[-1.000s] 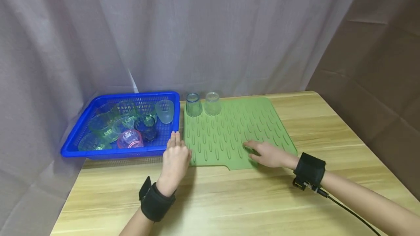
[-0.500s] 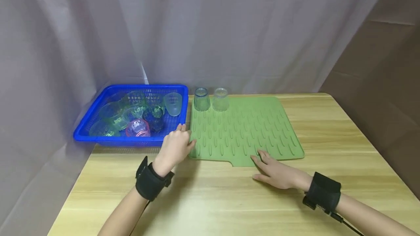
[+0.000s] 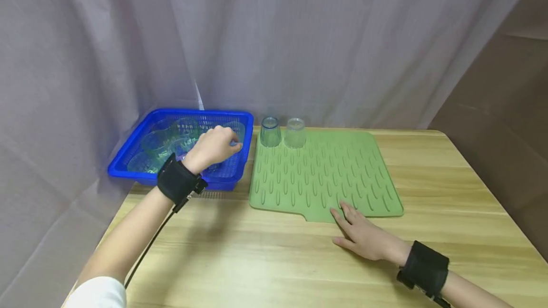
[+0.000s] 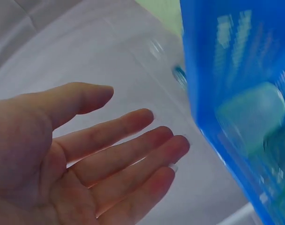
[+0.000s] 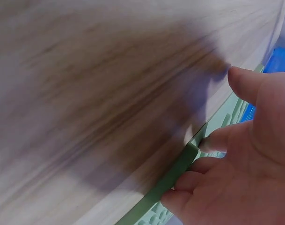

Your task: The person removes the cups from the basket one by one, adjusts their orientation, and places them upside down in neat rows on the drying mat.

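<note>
My left hand (image 3: 213, 145) hovers over the blue plastic basket (image 3: 205, 112), its fingers loosely extended and holding nothing. In the left wrist view its palm and spread fingertips (image 4: 142, 117) are apart from the basket wall, and a frosted cup (image 4: 254, 117) lies inside. Several clear and greenish cups (image 3: 156, 141) fill the basket's left side; the hand hides others. At the front edge of the green drying mat (image 3: 325, 170), my right hand (image 3: 361, 234) rests with extended fingers, fingertips at the mat's border. Two upside-down clear glasses (image 3: 270, 133) stand on the mat's back left corner.
The wooden table (image 3: 274, 260) extends in front of the mat and to its right. A grey curtain (image 3: 325, 46) hangs close behind the basket and mat, and a brown cloth (image 3: 505, 108) borders the right side. Cables run from both wrist straps (image 3: 177, 179).
My left hand has moved from the basket's front right corner up and over the basket. The right hand has drawn back from on the mat to its front edge. The head view has shifted.
</note>
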Action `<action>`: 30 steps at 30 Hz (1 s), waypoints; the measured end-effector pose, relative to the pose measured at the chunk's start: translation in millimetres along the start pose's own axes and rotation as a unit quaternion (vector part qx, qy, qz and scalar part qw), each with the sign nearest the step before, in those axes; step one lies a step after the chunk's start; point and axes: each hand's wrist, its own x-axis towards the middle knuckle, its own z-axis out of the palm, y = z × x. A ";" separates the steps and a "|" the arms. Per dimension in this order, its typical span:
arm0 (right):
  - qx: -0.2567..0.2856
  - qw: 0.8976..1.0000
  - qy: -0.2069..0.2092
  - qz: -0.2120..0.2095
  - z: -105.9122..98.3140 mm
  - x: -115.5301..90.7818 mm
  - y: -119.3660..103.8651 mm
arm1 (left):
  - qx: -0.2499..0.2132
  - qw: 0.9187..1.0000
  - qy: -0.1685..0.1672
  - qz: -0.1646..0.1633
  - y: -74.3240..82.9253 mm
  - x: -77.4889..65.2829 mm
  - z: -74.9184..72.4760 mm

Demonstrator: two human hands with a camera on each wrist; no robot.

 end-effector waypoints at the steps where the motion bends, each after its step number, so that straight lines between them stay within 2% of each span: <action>1: -0.001 1.000 -0.001 0.000 0.8 0.2 -0.6 | 0.001 1.000 0.002 -0.003 -4.8 5.6 -3.2; 7: -0.005 1.000 0.003 0.005 4.9 0.8 -1.3 | -0.028 0.999 0.009 -0.023 -33.1 47.1 -11.3; 11: -0.008 1.000 0.008 0.004 5.9 2.1 -1.4 | -0.046 0.998 0.001 -0.050 -47.2 73.8 -6.1; 14: -0.010 1.000 0.011 0.003 5.9 2.7 -1.9 | -0.053 0.995 -0.014 -0.087 -54.8 87.0 1.0; 19: -0.008 1.000 0.008 -0.002 8.4 2.4 -5.9 | -0.050 0.988 -0.061 -0.131 -64.3 95.3 15.0; 23: 0.001 1.000 0.009 -0.004 10.5 0.6 -10.3 | -0.049 0.985 -0.090 -0.136 -69.6 95.8 24.9; 30: 0.003 1.000 0.009 -0.005 12.6 -1.6 -16.9 | -0.034 0.984 -0.102 -0.139 -71.1 90.5 30.3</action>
